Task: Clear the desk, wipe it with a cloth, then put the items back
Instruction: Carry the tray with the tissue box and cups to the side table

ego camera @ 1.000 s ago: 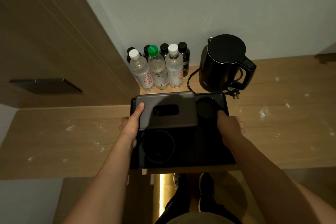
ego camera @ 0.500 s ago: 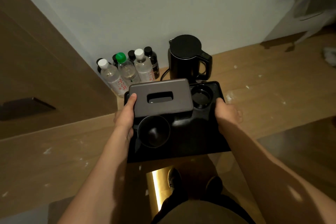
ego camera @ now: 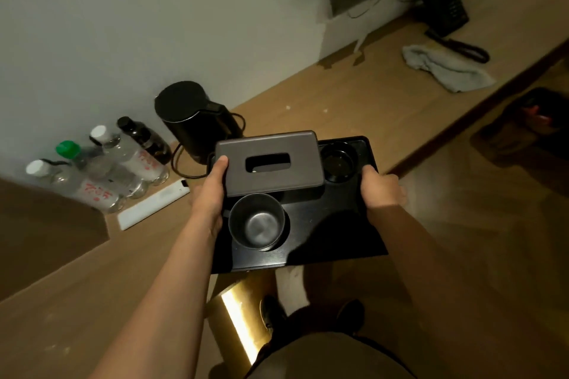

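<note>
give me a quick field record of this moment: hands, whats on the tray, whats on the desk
left hand: grips the black rectangular tray at its left edge, thumb on the grey tissue box
right hand: grips the tray's right edge
on tray: tissue box, two black round cups
on desk: black electric kettle, clear plastic bottles, white flat remote, crumpled grey cloth

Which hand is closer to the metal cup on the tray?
Left. The left hand grips the tray's edge right beside the metal cup; the right hand grips the opposite edge, farther from the cup.
</note>
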A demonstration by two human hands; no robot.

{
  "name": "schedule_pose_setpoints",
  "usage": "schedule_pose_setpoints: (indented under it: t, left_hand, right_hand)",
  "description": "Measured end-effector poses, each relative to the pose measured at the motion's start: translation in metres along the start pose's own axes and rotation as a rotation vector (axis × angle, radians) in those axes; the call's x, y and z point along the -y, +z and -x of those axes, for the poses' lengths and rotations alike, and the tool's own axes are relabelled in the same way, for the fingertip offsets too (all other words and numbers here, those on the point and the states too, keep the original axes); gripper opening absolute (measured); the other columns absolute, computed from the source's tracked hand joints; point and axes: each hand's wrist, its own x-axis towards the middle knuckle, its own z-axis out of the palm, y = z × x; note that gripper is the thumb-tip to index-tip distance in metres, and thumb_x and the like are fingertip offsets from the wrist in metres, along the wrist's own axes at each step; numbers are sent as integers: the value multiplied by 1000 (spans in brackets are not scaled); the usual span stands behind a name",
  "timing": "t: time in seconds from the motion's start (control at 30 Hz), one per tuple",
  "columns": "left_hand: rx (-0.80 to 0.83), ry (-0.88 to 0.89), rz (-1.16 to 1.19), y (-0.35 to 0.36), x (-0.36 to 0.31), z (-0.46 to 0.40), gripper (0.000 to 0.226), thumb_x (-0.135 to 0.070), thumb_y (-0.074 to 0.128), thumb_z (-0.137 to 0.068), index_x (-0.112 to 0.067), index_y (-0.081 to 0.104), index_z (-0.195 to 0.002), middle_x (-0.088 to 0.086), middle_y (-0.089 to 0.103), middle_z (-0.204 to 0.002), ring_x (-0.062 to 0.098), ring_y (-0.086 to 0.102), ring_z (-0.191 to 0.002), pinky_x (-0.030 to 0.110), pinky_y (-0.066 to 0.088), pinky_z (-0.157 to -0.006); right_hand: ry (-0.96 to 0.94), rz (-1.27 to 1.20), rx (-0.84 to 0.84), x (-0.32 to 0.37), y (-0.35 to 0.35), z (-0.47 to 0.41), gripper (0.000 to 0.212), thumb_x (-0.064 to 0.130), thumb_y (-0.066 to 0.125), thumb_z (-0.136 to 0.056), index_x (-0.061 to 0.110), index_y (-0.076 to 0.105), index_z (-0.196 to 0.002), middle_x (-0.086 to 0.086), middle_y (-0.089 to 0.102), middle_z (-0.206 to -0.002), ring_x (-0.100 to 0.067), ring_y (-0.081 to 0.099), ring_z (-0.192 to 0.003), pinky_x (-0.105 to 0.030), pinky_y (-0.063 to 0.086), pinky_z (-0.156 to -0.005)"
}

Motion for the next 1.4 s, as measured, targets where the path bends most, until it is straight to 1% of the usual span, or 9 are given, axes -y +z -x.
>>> schedule_pose_setpoints:
  t: [0.2,0.4,0.5,0.57,0.63,0.8,0.93,1.27,1.4]
  left_hand:
    - [161,63,-158,112,6,35,76,-66,70,-79,-14,57,-132,15,67,-123,36,68,-107,50,52,-101]
    - [368,115,-323,236,18,74,67,-65,66,-83,-13,62,-126,15,72,-113,35,71,-101,50,54,-98]
    - [474,128,-378,296,24,95,68,-64,66,-84,-12,61,-128,16,71,-117,35,70,-104,50,52,-101]
    - [527,137,-420,333,28,109,68,-64,66,-83,-13,61,-128,15,71,-116,35,70,-104,50,52,-101]
    - [578,151,-477,369,31,123,67,-66,66,-82,-15,62,-125,14,72,-113,35,70,-102,48,52,-101]
    - [707,197,-597,461,37,144,61,-66,62,-86,-16,66,-121,12,74,-111,32,71,-101,46,52,-99]
    - [782,236,-632,543,40,152,57,-67,60,-87,-19,68,-117,10,75,-107,28,72,-95,40,56,-87]
    - [776,238,-631,736,20,161,98,-82,70,-50,-18,64,-123,8,75,-105,29,73,-92,45,58,-89]
    - [757,238,-627,798,16,166,99,-80,71,-46,-16,65,-121,8,75,-103,27,74,-88,38,59,-75]
  right_hand:
    - [100,-189,-71,-46,-94,-47,73,56,48,-86,10,44,-142,-17,43,-141,-35,44,-125,-42,40,-98]
    - [249,-314,-163,-102,-193,-90,76,59,47,-88,13,35,-147,-16,40,-139,-28,39,-95,-39,33,-76]
    - [332,-445,-216,-128,-238,-106,70,55,51,-90,14,39,-146,-13,46,-138,-29,45,-101,-38,38,-83]
    - [353,-495,-256,-143,-264,-117,69,54,49,-91,11,41,-145,-14,47,-140,-33,49,-116,-44,42,-99]
    - [412,-505,-327,-154,-289,-128,75,55,48,-91,8,37,-148,-16,41,-148,-36,42,-132,-46,35,-109]
    - [535,-551,-450,-172,-338,-157,84,55,47,-83,11,26,-151,-16,28,-150,-36,32,-133,-46,31,-105]
    - [564,-572,-493,-179,-377,-200,79,52,45,-86,11,26,-150,-16,26,-151,-37,28,-134,-48,29,-106]
    - [609,-610,-618,-155,-482,-322,72,50,47,-89,10,33,-148,-18,31,-150,-39,33,-134,-51,34,-107]
    - [619,-599,-631,-148,-518,-365,73,48,46,-90,9,30,-149,-18,28,-152,-38,28,-137,-51,29,-108]
